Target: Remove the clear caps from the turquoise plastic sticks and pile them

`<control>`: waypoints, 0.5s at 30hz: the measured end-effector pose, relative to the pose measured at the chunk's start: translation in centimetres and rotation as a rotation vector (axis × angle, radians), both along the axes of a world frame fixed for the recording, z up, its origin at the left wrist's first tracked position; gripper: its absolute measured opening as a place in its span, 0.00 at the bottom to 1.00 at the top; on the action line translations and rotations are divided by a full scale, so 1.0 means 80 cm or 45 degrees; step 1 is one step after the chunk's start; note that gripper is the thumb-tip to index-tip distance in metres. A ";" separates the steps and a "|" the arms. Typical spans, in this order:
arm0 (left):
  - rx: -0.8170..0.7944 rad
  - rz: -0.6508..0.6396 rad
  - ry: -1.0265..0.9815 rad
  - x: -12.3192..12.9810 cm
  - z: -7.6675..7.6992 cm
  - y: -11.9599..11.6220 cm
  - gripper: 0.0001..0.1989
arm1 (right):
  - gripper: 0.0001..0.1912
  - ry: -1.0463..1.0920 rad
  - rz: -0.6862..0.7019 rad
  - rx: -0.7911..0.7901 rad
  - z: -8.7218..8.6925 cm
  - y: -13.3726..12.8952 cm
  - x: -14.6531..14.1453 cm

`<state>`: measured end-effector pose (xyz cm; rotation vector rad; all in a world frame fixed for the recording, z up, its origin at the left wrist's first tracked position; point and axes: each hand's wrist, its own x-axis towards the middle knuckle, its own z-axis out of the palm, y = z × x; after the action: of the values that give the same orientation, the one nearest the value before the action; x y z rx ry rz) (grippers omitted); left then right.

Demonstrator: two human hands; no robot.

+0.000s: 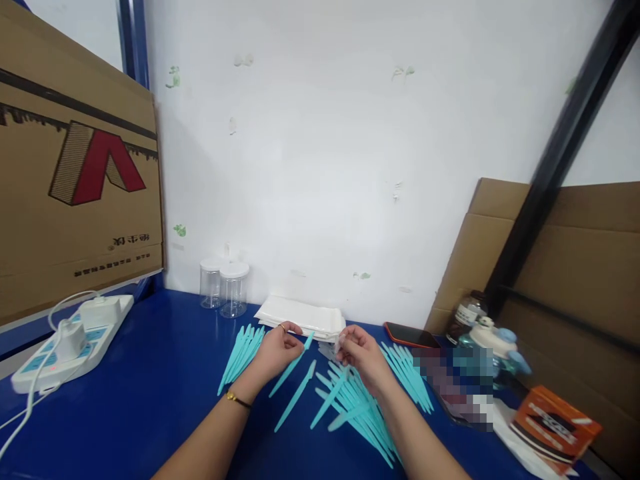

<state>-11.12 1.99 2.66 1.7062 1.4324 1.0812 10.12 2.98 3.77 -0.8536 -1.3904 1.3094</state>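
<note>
My left hand (283, 350) is closed, its thumb and fingertips pinched on a slim turquoise eyebrow razor (283, 380) that slants up past them. Close by, another turquoise razor (296, 396) lies on the blue table. My right hand (361, 353) is closed too, fingertips pinching a small clear piece (339, 344) too small to make out well. Small clear pieces (327, 351) lie between the hands. Beneath the right hand and forearm spreads a loose pile of turquoise razors (357, 410), partly hidden. Neater rows flank the hands: one on the left (240, 357), one on the right (407, 377).
White folded packaging (300, 317) lies at the wall, beside two clear jars (233, 293). A power strip (75, 343) with cords is at left. On the right are a phone (410, 335), a brown bottle (465, 317), a blue-green container (487, 350) and an orange box (555, 427).
</note>
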 end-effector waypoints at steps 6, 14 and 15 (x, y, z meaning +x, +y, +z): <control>-0.054 -0.200 -0.285 0.017 0.001 -0.009 0.16 | 0.16 0.033 -0.048 -0.040 -0.001 -0.005 -0.011; -0.099 -0.287 -0.295 0.018 0.001 -0.012 0.17 | 0.15 -0.001 -0.022 -0.017 0.000 -0.005 -0.014; -0.109 -0.290 -0.297 0.018 0.002 -0.012 0.17 | 0.16 0.002 -0.027 -0.014 0.001 -0.005 -0.014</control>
<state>-9.71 1.00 2.82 1.5806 1.0949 1.0397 9.03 2.57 3.81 -0.8724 -1.3709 1.3024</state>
